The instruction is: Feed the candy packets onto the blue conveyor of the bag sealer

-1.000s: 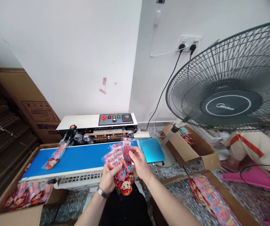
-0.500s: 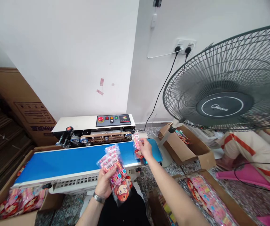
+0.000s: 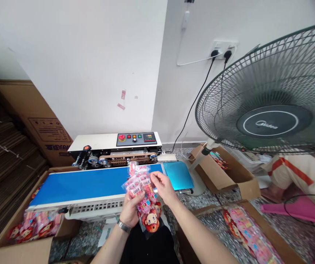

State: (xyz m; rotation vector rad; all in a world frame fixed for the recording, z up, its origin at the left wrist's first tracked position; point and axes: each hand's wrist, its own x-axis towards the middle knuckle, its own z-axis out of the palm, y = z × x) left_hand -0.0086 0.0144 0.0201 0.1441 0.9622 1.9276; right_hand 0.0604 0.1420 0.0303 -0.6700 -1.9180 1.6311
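Observation:
My left hand [image 3: 131, 209] is closed round a fanned stack of clear plastic packets [image 3: 149, 216] printed with a red-haired cartoon face, each with a barcode near its top. My right hand [image 3: 163, 186] pinches the edge of a packet at the stack's upper right. Just behind the stack, another packet [image 3: 132, 168] is at the sealing machine's [image 3: 113, 143] rollers, over the blue conveyor belt [image 3: 83, 185]. The stack hides its lower part.
A shiny blue plate [image 3: 178, 175] extends the belt's right end. At the lower left a carton [image 3: 0, 234] holds filled packets; another carton [image 3: 281, 242] of packets stands at right. A large fan [image 3: 267, 124] looms on the right, near a seated person's leg [image 3: 289, 172].
My right hand has let go of a packet at the machine and come back left to the stack. That packet has moved left along the belt. The view has shifted slightly.

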